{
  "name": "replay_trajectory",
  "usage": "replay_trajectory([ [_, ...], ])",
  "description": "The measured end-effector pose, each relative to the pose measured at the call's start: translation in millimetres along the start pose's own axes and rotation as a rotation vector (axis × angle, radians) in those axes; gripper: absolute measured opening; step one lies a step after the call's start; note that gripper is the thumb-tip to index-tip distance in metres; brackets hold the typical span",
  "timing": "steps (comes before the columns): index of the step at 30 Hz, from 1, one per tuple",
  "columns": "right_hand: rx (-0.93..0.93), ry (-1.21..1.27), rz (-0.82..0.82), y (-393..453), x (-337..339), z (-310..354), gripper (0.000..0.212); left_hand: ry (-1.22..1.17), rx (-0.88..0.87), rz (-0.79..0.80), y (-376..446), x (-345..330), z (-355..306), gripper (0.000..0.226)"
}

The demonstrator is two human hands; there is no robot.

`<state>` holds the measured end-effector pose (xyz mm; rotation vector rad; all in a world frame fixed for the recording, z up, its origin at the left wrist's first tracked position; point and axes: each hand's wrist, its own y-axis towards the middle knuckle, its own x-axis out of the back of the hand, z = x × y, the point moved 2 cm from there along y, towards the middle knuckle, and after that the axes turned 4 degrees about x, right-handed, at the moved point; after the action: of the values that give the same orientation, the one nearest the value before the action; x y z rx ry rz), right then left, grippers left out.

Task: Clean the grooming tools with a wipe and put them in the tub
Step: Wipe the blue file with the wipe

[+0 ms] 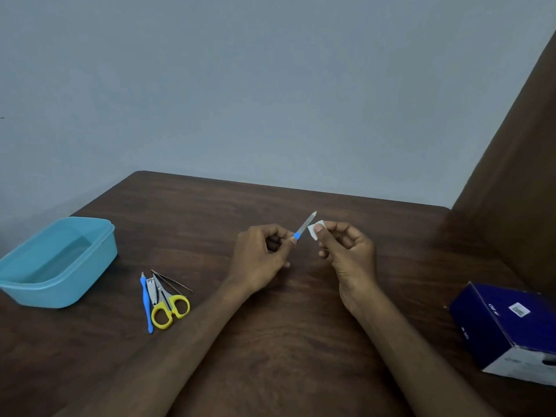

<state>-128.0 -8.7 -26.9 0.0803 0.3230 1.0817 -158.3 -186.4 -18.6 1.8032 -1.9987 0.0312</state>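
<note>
My left hand [261,256] grips a nail file [306,224] by its blue handle, its metal blade pointing up and to the right above the table. My right hand [346,251] pinches a small white wipe [314,230] just right of the blade, close to it but apart. A light blue tub [64,282] stands open at the table's left edge, with nothing visible inside. Between tub and left arm lie yellow-handled scissors [170,308], a metal nail clipper [152,291], a blue-handled cuticle tool [146,305] and thin tweezers [173,281].
The dark wooden table [270,341] ends at a grey wall behind. A dark blue and white box [508,329] lies at the right edge. A brown panel [517,182] rises at the far right.
</note>
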Motion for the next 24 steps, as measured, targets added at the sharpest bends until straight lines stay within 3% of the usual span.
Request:
replay_trajectory([
  [5,0.020,-0.043,0.071,-1.6,-4.0,0.6,0.014,0.054,-0.098,0.090,-2.7,-2.3,0.0,0.005],
  [10,-0.017,-0.010,0.028,1.1,-3.4,-2.0,0.023,0.035,-0.046,0.046,1.8,-2.9,0.9,0.007],
  [16,-0.003,0.051,-0.051,3.9,3.9,0.0,0.009,0.018,-0.015,0.009,3.8,-1.9,4.4,0.007],
  [24,-0.019,0.085,-0.022,4.1,1.4,1.3,0.016,0.095,-0.120,0.088,2.1,-3.5,3.0,0.004],
])
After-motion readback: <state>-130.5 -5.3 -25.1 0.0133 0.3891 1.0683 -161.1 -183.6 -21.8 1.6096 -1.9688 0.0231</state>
